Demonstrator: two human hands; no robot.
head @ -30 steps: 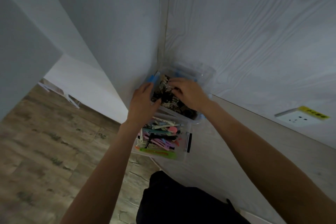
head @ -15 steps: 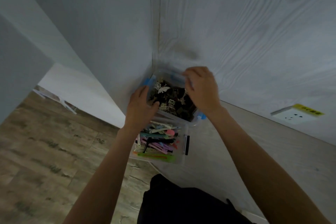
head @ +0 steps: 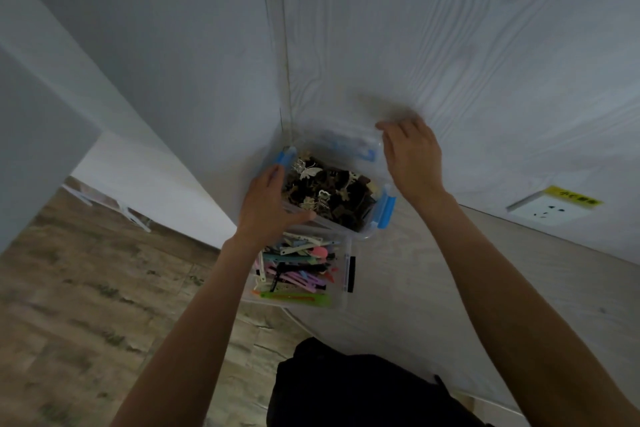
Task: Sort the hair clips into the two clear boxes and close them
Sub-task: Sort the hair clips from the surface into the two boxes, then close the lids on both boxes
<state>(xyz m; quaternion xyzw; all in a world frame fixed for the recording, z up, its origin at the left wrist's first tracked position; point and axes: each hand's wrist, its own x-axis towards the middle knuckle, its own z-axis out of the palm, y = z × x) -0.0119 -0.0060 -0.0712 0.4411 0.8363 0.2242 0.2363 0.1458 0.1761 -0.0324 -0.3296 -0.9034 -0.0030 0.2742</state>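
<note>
Clear glossy plastic boxes (head: pixel 360 236), shiny metal clips (head: pixel 308 172), matt woodgrain wall (head: pixel 450 45)

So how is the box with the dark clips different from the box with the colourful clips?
The far box holds dark brown and gold clips; the near box holds pink, green and teal ones. The far box has blue latches on its sides; the near box shows a black mark on its side instead. The left hand rests on the far box; no hand touches the near box. Both are clear plastic, open on top and full of clips.
</note>
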